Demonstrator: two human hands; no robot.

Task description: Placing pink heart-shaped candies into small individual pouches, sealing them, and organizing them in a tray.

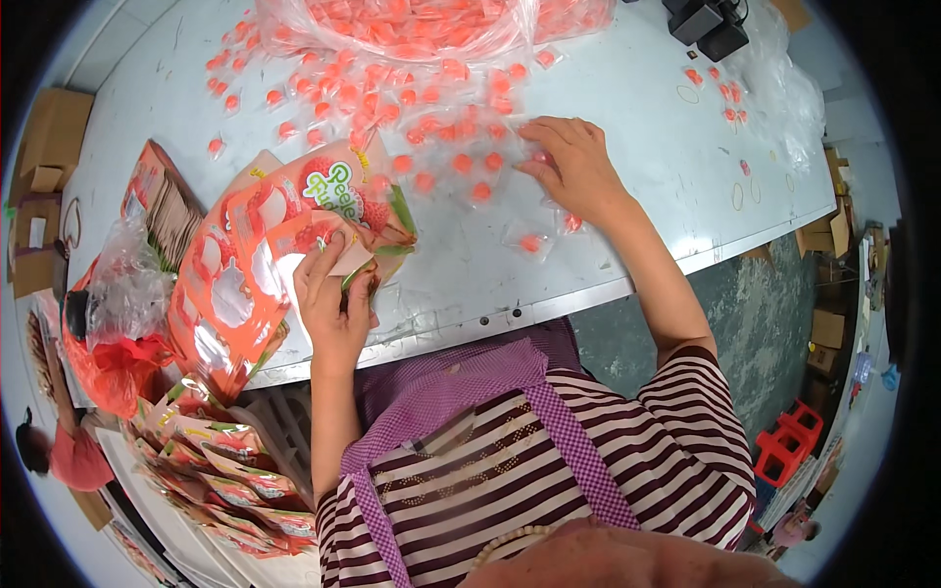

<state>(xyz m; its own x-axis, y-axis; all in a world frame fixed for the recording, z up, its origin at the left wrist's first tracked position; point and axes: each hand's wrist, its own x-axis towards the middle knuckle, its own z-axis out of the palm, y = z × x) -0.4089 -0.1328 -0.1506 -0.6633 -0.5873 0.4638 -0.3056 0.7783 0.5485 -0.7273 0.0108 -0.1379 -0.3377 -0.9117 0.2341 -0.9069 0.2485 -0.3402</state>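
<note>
Across the middle of the scene spreads a pale worktable (pixel 637 137), with the person's striped shirt (pixel 676 421) and purple checked apron (pixel 578 451) at its near edge. On its far side lies a large red-filled clear bag (pixel 412 29), and at the far right a crumpled heap of clear plastic (pixel 789 108). Near left, below the table's edge, many printed pouches (pixel 225 490) are bunched in rows. On the table's left part, flat orange pouches (pixel 225 294) overlap in a fan, with the pouch in hand (pixel 294 235) on top, toward the near edge. The left hand (pixel 330 299) pinches that pouch's edge narrowly between fingers and thumb. The right hand (pixel 573 167) is right of the middle, fingers curved, thumb a little apart; a small reddish bit shows between them, but I cannot tell whether it is gripped. Smallest are the clear-wrapped red pieces (pixel 463 163), strewn thickly between bag and pouches, some just beside the right hand.
</note>
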